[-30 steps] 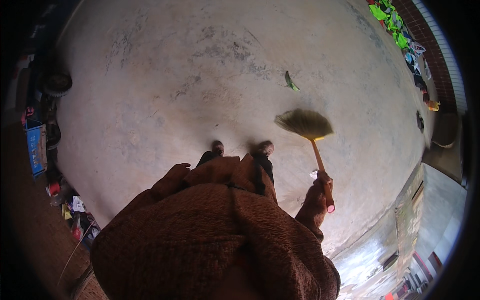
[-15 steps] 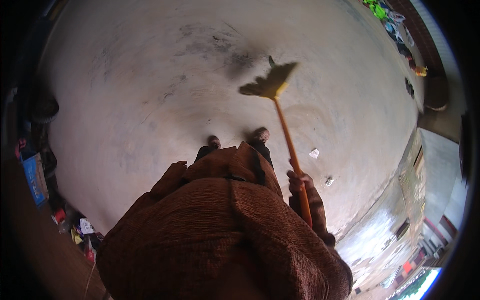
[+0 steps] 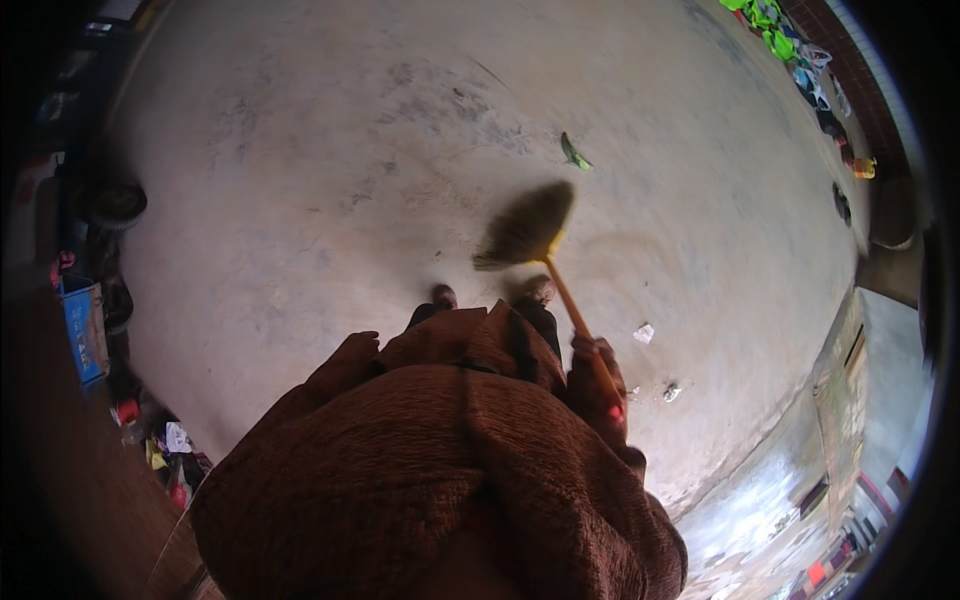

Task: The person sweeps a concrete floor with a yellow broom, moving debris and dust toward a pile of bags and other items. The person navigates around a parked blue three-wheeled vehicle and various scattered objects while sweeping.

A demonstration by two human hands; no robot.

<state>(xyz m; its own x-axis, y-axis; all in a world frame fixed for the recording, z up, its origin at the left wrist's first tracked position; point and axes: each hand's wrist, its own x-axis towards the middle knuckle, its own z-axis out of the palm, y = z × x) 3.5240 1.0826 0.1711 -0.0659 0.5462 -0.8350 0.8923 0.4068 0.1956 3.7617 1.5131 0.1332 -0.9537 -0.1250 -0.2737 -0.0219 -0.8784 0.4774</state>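
Observation:
My right hand [image 3: 597,368] is closed around the orange handle of a broom [image 3: 530,226], low at my right side. The broom's fan of dark bristles, joined by a yellow collar, is blurred in front of my feet. Past the bristles a green curved scrap [image 3: 575,153], perhaps a peel or leaf, lies on the floor. A crumpled white scrap [image 3: 643,333] and another whitish scrap [image 3: 672,393] lie to the right of my hand. My left hand [image 3: 358,347] hangs beside my brown jacket, dim and partly merging with it; its fingertips stick out, holding nothing I can see.
The concrete floor [image 3: 270,200] bears dark stains. At the left edge stand a wheel [image 3: 117,206] and a blue box [image 3: 86,335], with assorted litter below. Bright green bags [image 3: 778,42] and other items line the far right wall, near a dark shoe [image 3: 841,203].
The broom head has swung nearer to my feet, away from the green scrap, which now lies uncovered. My right hand has drawn in closer to my body.

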